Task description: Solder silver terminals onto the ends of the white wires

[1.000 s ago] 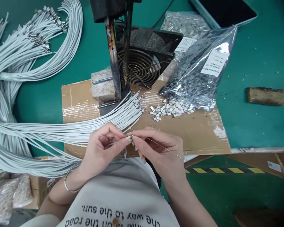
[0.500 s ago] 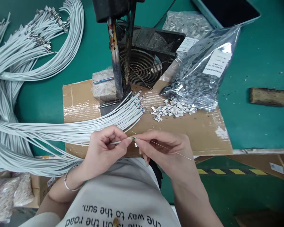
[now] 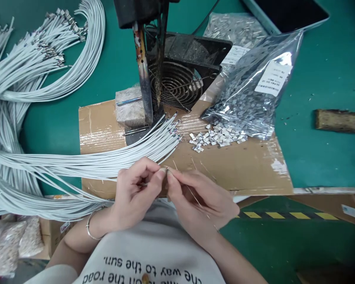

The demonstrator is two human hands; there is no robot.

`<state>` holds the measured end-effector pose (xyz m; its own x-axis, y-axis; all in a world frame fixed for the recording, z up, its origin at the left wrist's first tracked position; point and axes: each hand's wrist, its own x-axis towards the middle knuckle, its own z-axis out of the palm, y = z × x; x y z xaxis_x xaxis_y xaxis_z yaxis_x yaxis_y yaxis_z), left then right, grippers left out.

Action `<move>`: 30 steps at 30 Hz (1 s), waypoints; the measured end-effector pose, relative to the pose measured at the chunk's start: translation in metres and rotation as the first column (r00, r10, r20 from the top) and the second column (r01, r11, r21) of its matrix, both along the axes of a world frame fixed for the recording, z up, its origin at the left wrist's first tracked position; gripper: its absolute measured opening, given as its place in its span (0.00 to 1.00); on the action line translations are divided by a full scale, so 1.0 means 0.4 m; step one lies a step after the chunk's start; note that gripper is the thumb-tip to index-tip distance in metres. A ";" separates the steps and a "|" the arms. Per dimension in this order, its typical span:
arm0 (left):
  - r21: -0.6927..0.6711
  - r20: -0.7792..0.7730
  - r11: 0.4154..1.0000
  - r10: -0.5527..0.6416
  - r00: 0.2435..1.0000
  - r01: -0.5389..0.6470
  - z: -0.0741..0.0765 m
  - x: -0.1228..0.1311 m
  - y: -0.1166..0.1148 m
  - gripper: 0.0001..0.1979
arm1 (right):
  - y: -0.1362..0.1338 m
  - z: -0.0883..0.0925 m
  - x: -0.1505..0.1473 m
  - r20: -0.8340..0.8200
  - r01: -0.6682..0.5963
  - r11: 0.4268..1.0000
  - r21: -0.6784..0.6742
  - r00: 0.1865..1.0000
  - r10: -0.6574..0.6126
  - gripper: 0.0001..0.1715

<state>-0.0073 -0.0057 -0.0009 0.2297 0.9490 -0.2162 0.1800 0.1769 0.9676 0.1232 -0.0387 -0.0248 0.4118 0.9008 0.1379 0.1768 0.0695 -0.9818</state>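
My left hand (image 3: 137, 193) is closed, thumb and forefinger pinching the end of a white cable that is mostly hidden by the fingers now. Against its fingertips, the fingers of my right hand (image 3: 198, 201) are pinched together. A thin silvery wire (image 3: 194, 197) runs across that right hand, past the wrist. Whatever small part sits between the two sets of fingertips is too covered to make out. Just beyond the hands, a bundle of white cables (image 3: 130, 156) lies with its tips fanned to the right. Small flat metal pieces (image 3: 217, 136) are heaped on the cardboard sheet (image 3: 239, 169).
A heat-stained metal tube (image 3: 143, 75) hangs down from a black holder, beside a black fan (image 3: 177, 83). Behind the heap lies a plastic bag of metal parts (image 3: 251, 94). More cables (image 3: 47, 59) with metal ends are stacked left. A worn block (image 3: 340, 121) is at right.
My right hand has turned, its wrist swinging down and inward, and the thin wire has tilted with it. Both hands' fingertips remain together, slightly higher.
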 end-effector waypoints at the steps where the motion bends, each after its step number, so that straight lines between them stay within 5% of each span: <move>1: -0.052 0.048 0.999 0.014 0.999 -0.011 0.003 0.000 0.004 0.07 | -0.002 -0.002 0.000 0.049 -0.006 1.000 0.017 0.999 0.005 0.14; 7: -0.124 0.084 0.987 0.117 0.990 -0.106 0.015 0.003 0.024 0.06 | 0.022 0.004 0.041 -0.127 -0.207 0.978 -0.006 0.971 0.204 0.18; 14: -0.061 -0.009 0.989 0.132 0.991 -0.132 0.011 0.002 0.019 0.05 | 0.047 0.008 0.086 -0.594 -0.452 0.882 -0.135 0.749 0.293 0.14; 17: -0.034 -0.018 0.991 0.126 0.992 -0.126 0.010 0.005 0.016 0.05 | 0.047 0.009 0.086 -0.564 -0.448 0.883 -0.142 0.769 0.300 0.15; 24: -0.033 -0.024 0.990 0.136 0.990 -0.137 0.007 0.011 0.013 0.06 | 0.034 0.016 0.083 -0.187 -0.322 0.945 -0.063 0.934 0.305 0.17; 30: -0.097 -0.049 0.986 0.131 0.990 -0.136 0.016 0.007 0.025 0.06 | 0.042 0.009 0.093 -0.451 -0.290 0.937 -0.193 0.875 0.178 0.09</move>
<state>-0.0045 0.0044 0.0054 0.0911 0.9438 -0.3177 0.1887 0.2969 0.9361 0.1602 -0.0220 -0.0210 0.1524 0.9588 -0.2395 -0.2471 -0.1977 -0.9486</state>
